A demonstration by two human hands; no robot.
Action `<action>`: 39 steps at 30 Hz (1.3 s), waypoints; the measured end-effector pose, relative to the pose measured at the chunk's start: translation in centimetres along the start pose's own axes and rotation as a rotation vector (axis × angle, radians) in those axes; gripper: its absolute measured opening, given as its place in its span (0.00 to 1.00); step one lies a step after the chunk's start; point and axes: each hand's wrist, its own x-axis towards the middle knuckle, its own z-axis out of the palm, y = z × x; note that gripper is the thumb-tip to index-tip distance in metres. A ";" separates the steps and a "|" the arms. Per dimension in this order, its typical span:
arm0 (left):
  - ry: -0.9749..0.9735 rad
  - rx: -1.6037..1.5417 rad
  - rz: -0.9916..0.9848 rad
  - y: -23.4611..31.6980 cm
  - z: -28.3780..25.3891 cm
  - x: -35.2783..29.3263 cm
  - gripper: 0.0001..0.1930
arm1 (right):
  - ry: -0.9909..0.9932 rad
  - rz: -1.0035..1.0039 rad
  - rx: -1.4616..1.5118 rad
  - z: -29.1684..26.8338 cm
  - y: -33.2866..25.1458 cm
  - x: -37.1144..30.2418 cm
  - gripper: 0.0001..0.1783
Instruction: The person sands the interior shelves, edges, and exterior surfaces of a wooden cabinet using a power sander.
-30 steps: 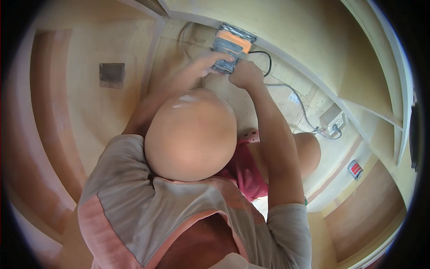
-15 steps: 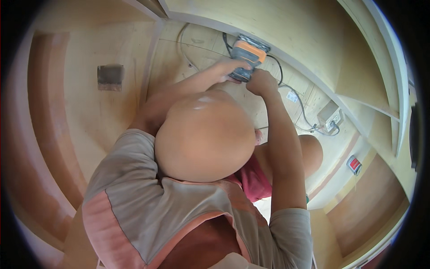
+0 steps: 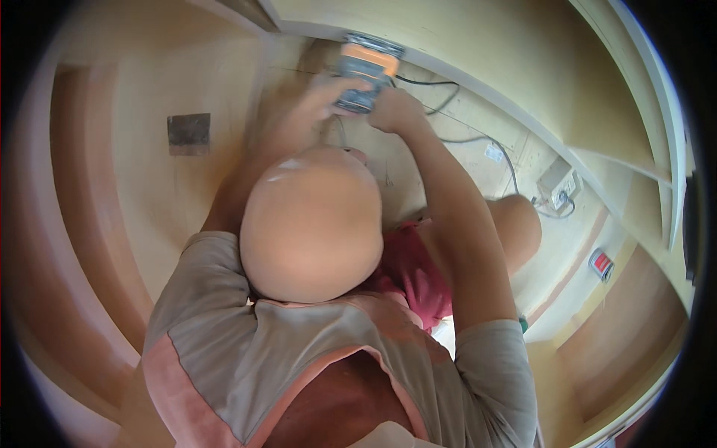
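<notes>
An orange and dark grey electric sander (image 3: 364,72) is held at arm's length, slightly blurred, its flat pad end at the pale edge of the wooden panel (image 3: 441,63). My left hand (image 3: 326,95) is closed around the sander's body from the left, with the thumb across its top. Against its right side, my right hand (image 3: 396,110) is curled into a closed grip; its fingertips are hidden. A black cord (image 3: 489,139) runs from behind the right hand over the boards. My bare knee (image 3: 310,224) fills the middle of the view.
A socket box (image 3: 558,183) with a plugged-in cord lies on the boards at right. Nearer stands a small can with a red label (image 3: 600,265). A dark square opening (image 3: 188,134) shows in the left panel. Wooden compartments (image 3: 620,336) curve along the right.
Both hands and the sander have moved left and a little farther away along the panel edge. My knee appears shifted to the left.
</notes>
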 end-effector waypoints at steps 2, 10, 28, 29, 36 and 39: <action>0.025 0.011 0.011 0.5 -2.9 -0.2 0.27 | 0.002 -0.058 0.015 -0.7 -2.7 -0.2 0.25; -0.120 0.038 -0.055 -0.4 1.8 1.3 0.28 | 0.050 0.082 0.007 0.8 2.3 -1.4 0.17; -0.023 -0.092 -0.014 -2.1 4.2 2.7 0.27 | -0.017 0.191 -0.092 -1.5 2.4 -2.8 0.19; -0.008 -0.101 -0.006 -1.8 3.2 2.7 0.27 | -0.017 0.181 -0.090 -1.7 1.3 -2.4 0.18; 0.077 0.037 0.028 0.0 -2.5 0.6 0.25 | -0.013 0.078 -0.110 -1.4 -4.3 -0.6 0.17; 0.044 0.016 0.003 0.3 -5.0 0.5 0.24 | 0.000 0.027 -0.119 -1.4 -6.3 0.1 0.18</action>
